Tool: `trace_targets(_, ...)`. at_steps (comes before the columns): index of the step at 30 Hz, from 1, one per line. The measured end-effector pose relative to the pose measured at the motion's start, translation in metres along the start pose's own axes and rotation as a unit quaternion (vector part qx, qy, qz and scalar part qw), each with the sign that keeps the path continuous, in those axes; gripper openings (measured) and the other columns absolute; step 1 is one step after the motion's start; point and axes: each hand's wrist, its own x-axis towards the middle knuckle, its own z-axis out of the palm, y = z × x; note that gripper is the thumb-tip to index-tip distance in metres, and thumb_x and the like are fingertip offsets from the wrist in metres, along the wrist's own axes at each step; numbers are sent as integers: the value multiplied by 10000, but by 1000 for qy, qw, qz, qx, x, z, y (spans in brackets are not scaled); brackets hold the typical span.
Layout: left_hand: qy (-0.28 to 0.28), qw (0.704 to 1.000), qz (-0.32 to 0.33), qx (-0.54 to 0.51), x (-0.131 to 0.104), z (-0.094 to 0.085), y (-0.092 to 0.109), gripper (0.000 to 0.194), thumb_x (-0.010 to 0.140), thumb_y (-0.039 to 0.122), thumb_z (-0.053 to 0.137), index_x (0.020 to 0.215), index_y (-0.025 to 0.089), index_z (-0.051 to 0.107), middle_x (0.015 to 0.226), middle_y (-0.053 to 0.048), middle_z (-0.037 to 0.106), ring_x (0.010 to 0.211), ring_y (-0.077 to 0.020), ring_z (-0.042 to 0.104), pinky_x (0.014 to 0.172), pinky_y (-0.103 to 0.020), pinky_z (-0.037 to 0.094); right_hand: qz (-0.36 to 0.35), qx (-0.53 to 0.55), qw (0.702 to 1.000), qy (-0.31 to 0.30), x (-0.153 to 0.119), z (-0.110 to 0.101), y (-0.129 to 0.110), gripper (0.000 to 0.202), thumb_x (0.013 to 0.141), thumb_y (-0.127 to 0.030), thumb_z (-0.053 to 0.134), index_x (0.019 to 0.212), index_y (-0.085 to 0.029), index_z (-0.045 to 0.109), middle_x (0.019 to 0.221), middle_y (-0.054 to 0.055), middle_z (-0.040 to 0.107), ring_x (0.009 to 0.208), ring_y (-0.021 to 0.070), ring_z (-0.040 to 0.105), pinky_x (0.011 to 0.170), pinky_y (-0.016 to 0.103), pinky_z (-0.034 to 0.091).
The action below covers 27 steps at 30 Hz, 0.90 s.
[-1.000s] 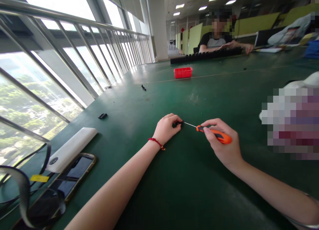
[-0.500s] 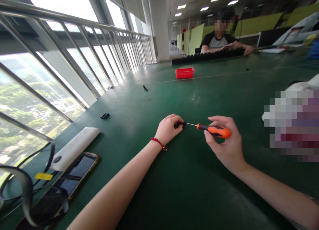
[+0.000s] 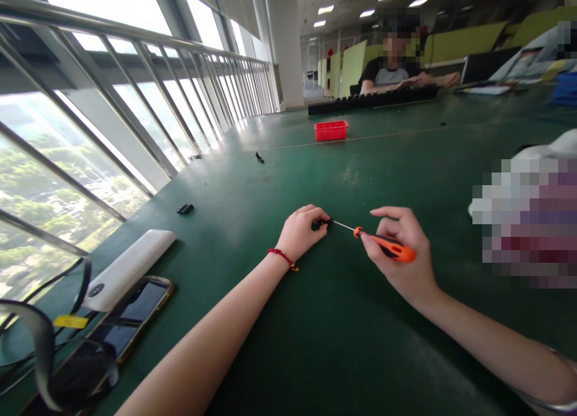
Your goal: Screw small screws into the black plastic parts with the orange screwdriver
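Note:
Pinched in the fingers of my left hand (image 3: 303, 226) is a small black part (image 3: 321, 224), mostly covered by the fingers, so its kind cannot be made out. My right hand (image 3: 403, 247) is closed around an orange and black screwdriver (image 3: 393, 247), with the index finger stretched out above the handle. The thin metal shaft points left, and its tip meets the black part at my left fingertips. Both hands are low over the green table (image 3: 288, 320). A red cord bracelet (image 3: 282, 258) circles my left wrist.
A red plastic bin (image 3: 331, 131) stands farther back. Small black pieces (image 3: 184, 209) lie on the left. Nearer are a white power bank (image 3: 130, 270), a phone (image 3: 144, 314) and cables. Metal railings (image 3: 135, 67) border the left edge. Another person (image 3: 396, 73) sits behind a long black strip (image 3: 374, 100).
My right index finger has lifted off the handle and straightened, and the screwdriver's handle end tilts slightly lower. My left hand keeps its hold. The whole view has shifted a little.

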Motion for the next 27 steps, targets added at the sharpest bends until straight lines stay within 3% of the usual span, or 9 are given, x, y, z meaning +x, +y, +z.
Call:
trace_targets(3, -1, 1000, -2, 0, 0, 0, 0, 152, 753, 154, 567, 848, 187, 682, 850, -20, 651, 770, -143, 609, 704, -244, 498, 0, -22, 1000, -16, 0, 0, 0, 139, 769, -270, 612, 896, -227, 573, 616, -32, 530, 587, 148, 544, 590, 294, 459)
trace_targets(6, -2, 1000, -1, 2, 0, 0, -1, 151, 755, 153, 566, 847, 186, 680, 847, -20, 651, 769, -143, 609, 699, -243, 499, -31, 8, 999, 22, 0, 0, 0, 304, 732, -211, 624, 1020, -220, 527, 701, -28, 541, 633, 148, 558, 631, 299, 473)
trace_targets(8, -1, 1000, 3, 2, 0, 0, -1, 153, 756, 154, 563, 851, 185, 679, 849, -21, 650, 768, -142, 609, 699, -244, 499, -23, 21, 999, 8, 1, 0, 0, 347, 728, -215, 627, 1052, -219, 503, 669, -43, 522, 594, 142, 542, 611, 294, 467)
trace_targets(12, -1, 1000, 3, -1, 1, 0, -2, 156, 756, 153, 560, 852, 185, 678, 853, -23, 650, 769, -141, 610, 711, -248, 502, 10, -13, 998, -59, 0, -1, -1, 113, 789, -285, 594, 883, -231, 562, 587, -40, 558, 526, 137, 526, 551, 281, 422)
trace_targets(14, -1, 1000, -1, 0, 1, 0, -2, 154, 756, 156, 561, 850, 188, 678, 849, -22, 650, 768, -142, 612, 708, -247, 503, 6, -16, 998, -66, 0, -1, -2, 93, 797, -282, 586, 873, -232, 564, 588, -37, 570, 543, 141, 537, 558, 280, 420)
trace_targets(20, 0, 1000, 5, 2, 0, -1, -1, 151, 758, 155, 570, 856, 182, 682, 866, -24, 655, 776, -142, 612, 715, -250, 502, -11, 24, 999, -24, 0, -1, -2, 282, 754, -233, 612, 1016, -219, 509, 624, -55, 499, 547, 127, 501, 592, 279, 437)
trace_targets(24, -2, 1000, 5, 1, 1, -1, -1, 148, 759, 153, 568, 850, 181, 681, 856, -23, 654, 774, -141, 612, 719, -249, 500, 17, -9, 998, -55, 0, -1, -2, 112, 794, -296, 591, 872, -223, 556, 541, -51, 506, 525, 136, 494, 575, 287, 419)
trace_targets(27, -2, 1000, 4, 2, 1, 0, -1, 152, 757, 157, 565, 853, 183, 680, 856, -24, 653, 767, -141, 610, 704, -246, 494, -8, -7, 1000, -14, 0, -1, -2, 132, 783, -259, 594, 904, -226, 552, 602, -43, 534, 567, 140, 529, 618, 297, 440)
